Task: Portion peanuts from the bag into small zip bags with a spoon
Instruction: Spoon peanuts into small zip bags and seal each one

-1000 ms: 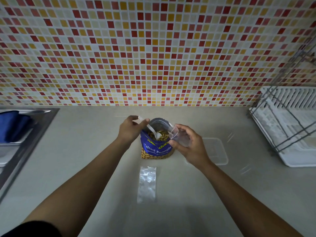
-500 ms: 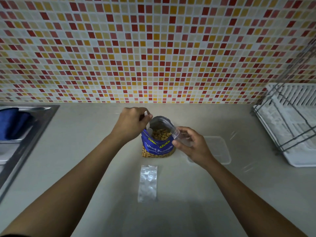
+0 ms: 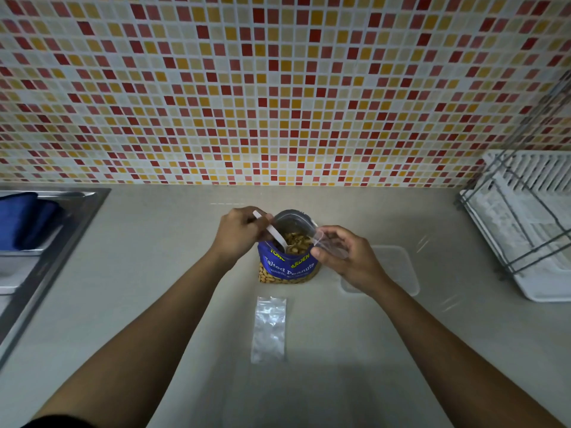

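Note:
A blue bag of salted peanuts [image 3: 289,267] stands open on the grey counter [image 3: 160,267], with peanuts showing at its mouth. My left hand [image 3: 238,233] grips a white plastic spoon [image 3: 273,233] whose bowl sits down among the peanuts. My right hand [image 3: 346,257] holds a small clear zip bag [image 3: 329,242] open beside the right edge of the peanut bag's mouth. Another small zip bag [image 3: 268,329] lies flat on the counter in front of the peanut bag.
A clear plastic lid or tray [image 3: 398,267] lies right of the peanut bag, partly under my right hand. A white dish rack [image 3: 531,230] fills the right side. A steel sink [image 3: 46,242] with a blue cloth [image 3: 18,220] is at left. The tiled wall [image 3: 278,88] stands behind.
My left hand turned the spoon from upright at the bag's left rim to slanting down, and its bowl now lies in the peanuts. My right hand stays beside the bag's mouth with the zip bag.

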`<action>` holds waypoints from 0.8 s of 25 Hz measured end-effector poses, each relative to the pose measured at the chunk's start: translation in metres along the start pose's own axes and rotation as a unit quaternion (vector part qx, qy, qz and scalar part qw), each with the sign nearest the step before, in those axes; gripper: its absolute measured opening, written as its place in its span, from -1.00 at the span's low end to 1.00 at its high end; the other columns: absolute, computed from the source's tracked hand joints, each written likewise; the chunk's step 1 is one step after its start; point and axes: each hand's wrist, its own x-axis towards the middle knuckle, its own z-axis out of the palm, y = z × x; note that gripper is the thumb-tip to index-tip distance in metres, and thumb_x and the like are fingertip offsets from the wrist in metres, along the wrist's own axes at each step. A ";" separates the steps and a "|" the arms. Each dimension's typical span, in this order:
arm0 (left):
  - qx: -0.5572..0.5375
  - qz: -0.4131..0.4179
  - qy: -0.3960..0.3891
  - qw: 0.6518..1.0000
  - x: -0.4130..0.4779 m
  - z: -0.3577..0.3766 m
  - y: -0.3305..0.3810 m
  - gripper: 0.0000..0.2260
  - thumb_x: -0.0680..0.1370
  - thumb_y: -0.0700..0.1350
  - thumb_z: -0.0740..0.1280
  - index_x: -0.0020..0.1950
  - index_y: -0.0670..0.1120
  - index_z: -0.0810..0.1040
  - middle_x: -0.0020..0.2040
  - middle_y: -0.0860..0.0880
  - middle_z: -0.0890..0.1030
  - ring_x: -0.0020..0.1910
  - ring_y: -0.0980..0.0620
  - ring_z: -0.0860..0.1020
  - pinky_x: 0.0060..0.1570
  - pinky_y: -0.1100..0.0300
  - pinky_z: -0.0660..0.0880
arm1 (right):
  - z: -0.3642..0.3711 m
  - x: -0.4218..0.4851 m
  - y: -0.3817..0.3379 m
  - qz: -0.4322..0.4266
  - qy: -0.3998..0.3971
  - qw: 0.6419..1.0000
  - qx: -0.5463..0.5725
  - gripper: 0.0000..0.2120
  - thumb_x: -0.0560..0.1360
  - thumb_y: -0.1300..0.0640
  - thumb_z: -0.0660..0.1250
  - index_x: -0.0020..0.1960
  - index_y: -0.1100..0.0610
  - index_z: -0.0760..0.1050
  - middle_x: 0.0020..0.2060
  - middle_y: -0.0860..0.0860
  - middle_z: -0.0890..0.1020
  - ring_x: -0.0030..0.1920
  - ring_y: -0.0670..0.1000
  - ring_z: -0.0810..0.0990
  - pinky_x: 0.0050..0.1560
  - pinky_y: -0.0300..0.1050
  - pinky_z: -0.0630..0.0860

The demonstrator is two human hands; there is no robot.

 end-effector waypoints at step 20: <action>-0.263 -0.143 0.121 0.947 0.021 -0.023 -0.003 -0.85 0.59 -0.16 0.22 0.00 -0.22 0.50 -0.21 -0.09 0.49 -0.27 0.05 0.49 -0.22 0.25 0.48 | -0.005 0.024 -0.018 -0.105 0.042 0.954 -0.277 -0.39 0.23 -0.27 0.46 0.15 0.06 0.53 -0.02 -0.06 0.60 -0.09 -0.09 0.54 -0.07 -0.18 0.49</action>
